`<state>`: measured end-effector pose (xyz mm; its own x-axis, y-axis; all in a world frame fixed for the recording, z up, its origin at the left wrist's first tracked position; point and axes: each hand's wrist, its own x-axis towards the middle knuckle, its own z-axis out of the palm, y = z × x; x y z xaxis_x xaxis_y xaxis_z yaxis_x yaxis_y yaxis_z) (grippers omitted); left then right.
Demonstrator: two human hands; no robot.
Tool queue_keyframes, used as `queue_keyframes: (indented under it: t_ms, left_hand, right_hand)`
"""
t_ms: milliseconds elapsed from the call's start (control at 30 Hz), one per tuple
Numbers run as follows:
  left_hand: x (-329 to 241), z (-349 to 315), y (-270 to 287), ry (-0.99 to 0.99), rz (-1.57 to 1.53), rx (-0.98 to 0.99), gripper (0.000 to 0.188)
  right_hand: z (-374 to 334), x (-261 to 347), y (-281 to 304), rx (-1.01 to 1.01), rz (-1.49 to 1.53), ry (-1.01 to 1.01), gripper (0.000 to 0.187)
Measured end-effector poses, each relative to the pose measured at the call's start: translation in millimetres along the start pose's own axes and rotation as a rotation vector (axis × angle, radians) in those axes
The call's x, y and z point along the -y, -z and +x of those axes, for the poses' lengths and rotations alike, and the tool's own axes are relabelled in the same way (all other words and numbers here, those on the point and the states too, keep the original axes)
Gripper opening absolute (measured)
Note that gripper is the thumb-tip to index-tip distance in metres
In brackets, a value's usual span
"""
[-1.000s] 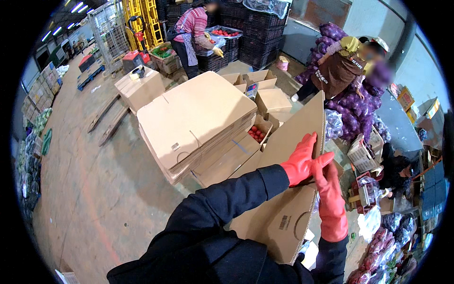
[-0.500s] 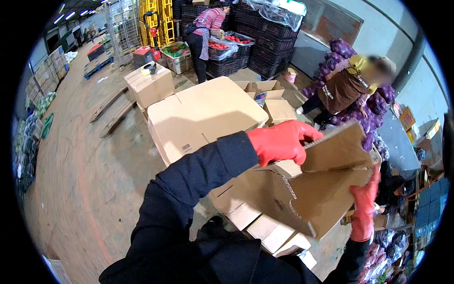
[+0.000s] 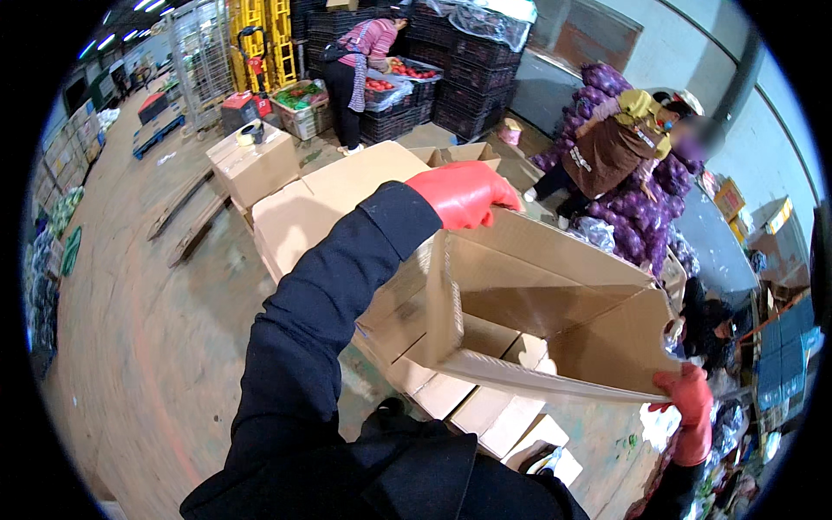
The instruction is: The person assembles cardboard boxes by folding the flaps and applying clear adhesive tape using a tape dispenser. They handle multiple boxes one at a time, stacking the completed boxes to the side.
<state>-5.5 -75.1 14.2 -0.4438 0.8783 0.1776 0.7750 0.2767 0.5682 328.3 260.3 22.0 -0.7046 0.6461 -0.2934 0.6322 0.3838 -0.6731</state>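
Note:
A brown cardboard box (image 3: 598, 334) hangs opened out between my hands, its walls spread and its middle see-through to the cartons below. My left hand (image 3: 464, 195), in a red rubber glove, closes over the far upper edge near the box's left corner. At the near right corner my red-gloved right hand (image 3: 689, 407) grips the edge of the cardboard. Below the box stand several closed cartons (image 3: 446, 390). Flat cardboard sheets (image 3: 338, 186) are stacked just beyond my left forearm.
A carton (image 3: 256, 165) with a tape roll (image 3: 250, 133) on top stands far left, beside wooden pallet forks (image 3: 195, 221). One person (image 3: 355, 78) bends over crates of red produce (image 3: 386, 91); another (image 3: 615, 156) stands by purple net sacks (image 3: 637, 221). Black crates (image 3: 472, 78) rise behind.
The folded cardboard has spread into an open box shape. My left hand has moved left and up, my right hand slightly down and right. The person by the sacks has shifted posture.

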Motion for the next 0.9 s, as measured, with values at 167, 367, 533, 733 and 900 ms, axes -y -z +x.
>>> queue_keyframes:
  t_ms: [167,367,533,733,900]
  left_hand:
    - [24.3,26.2,-41.0,-0.133,0.353,-0.303,0.036]
    - [-7.9,4.3,-40.3,-0.332,-0.19,-0.679,0.021]
    - [-5.9,-41.8,-64.9,-0.033,-0.959,-0.053,0.017]
    - [-13.1,-10.5,-98.9,-0.108,-0.342,0.446,0.026]
    - [-1.2,-14.5,-114.7,-0.007,-0.536,0.456,0.031]
  right_hand:
    - [-25.6,1.3,-52.5,0.086,0.007,-0.023,0.051]
    - [-22.2,-1.5,-43.3,0.042,-0.167,-0.244,0.031]
    - [-14.1,14.4,-46.0,0.123,-0.262,-0.271,0.033]
    - [-2.3,54.5,-57.2,0.464,-0.75,0.073,0.06]
    - [26.6,69.5,-77.4,0.816,-0.519,-0.125,0.047]
